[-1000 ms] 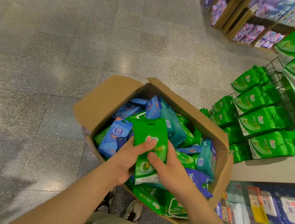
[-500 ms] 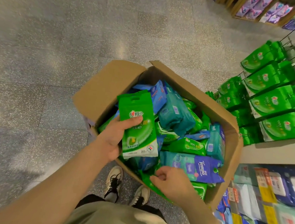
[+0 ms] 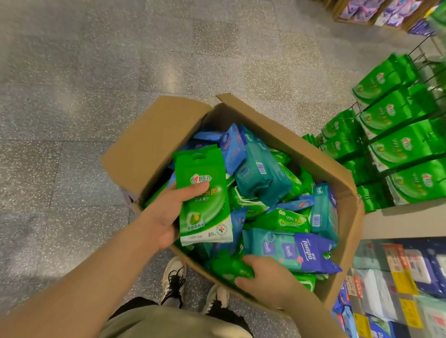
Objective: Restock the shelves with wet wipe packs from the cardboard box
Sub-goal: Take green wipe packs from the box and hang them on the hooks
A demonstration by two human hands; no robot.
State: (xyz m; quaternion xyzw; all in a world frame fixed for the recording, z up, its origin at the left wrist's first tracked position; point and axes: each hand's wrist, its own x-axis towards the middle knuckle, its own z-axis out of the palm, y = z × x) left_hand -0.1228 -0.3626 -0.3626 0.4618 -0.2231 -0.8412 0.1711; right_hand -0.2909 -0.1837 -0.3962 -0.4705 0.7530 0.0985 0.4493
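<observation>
From the head camera, an open cardboard box [image 3: 149, 146] sat on the speckled floor [image 3: 61, 67] in the middle of the frame. It was full of wet wipe packs in green, blue and teal, all jumbled together.

The left hand [image 3: 168, 212] held a flat green pack [image 3: 204, 197] upright over the left side of the box. The thumb lay across the front of the pack and the fingers were behind it.

The right hand [image 3: 267, 281] was low in the near corner of the box. Its fingers curled around a dark green pack [image 3: 228, 266] lying there. Just above that hand lay a teal and purple pack [image 3: 296, 250].

On the right side of the frame, green packs [image 3: 408, 145] hung in rows on a wire rack [image 3: 430, 48]. Lower right, a shelf [image 3: 416, 221] held blue and white packs [image 3: 444, 269]. Two shoes [image 3: 194, 285] showed at the bottom, under the box edge.
</observation>
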